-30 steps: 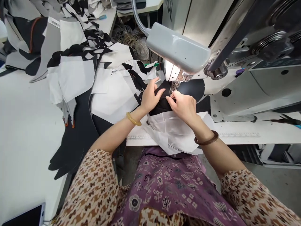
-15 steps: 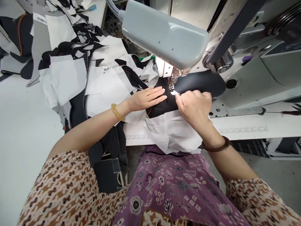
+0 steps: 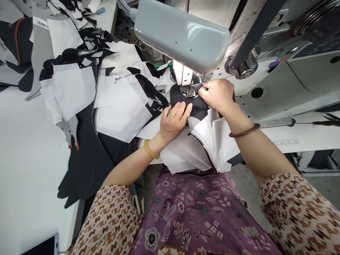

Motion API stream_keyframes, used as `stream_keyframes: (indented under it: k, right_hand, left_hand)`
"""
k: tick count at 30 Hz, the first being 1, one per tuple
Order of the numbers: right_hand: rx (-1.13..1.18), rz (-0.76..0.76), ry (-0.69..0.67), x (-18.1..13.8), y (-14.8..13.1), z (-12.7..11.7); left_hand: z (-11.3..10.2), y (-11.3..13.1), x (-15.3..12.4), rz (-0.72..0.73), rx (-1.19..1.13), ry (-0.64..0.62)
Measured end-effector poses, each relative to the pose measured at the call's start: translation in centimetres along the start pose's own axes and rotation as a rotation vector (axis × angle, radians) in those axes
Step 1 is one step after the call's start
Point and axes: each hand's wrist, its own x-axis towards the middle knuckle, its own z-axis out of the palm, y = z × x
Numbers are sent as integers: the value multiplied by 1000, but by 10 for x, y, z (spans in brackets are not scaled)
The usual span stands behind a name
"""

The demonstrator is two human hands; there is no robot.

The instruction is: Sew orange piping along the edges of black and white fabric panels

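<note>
A black padded fabric piece [image 3: 200,108] lies bunched under the presser foot [image 3: 190,92] of a sewing machine, with white backing sheets [image 3: 225,136] hanging from it over the table's front edge. Just left of the presser foot's front, my left hand [image 3: 174,122] is closed on the near edge of the black fabric, fingers bent and thumb hidden. My right hand [image 3: 219,94] is closed too, pinching a raised fold of the same fabric right beside the foot. Where the needle enters cannot be seen clearly.
A grey lamp head [image 3: 183,33] hangs over the needle area. Left of the machine lie white sheets [image 3: 123,109] and black cut pieces [image 3: 85,152] in a loose heap. The belt pulley [image 3: 243,67] stands right of the lamp. A dark-screened device [image 3: 42,246] rests at bottom left.
My right hand has moved up, lifting a fold by the foot. My left hand has moved down and bent its fingers. The fabric has turned, and black pieces at left have shifted towards me.
</note>
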Motion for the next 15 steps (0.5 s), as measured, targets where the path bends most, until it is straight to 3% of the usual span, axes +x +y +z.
stream_keyframes:
  k: [3,15]
  right_hand:
    - [-40,-20,-39,10,0,-1]
    - [-44,-46,13,18,5,7]
  left_hand:
    - [1,2,4,-14,-12,0]
    - [-1,-3,5,6,-100,-25]
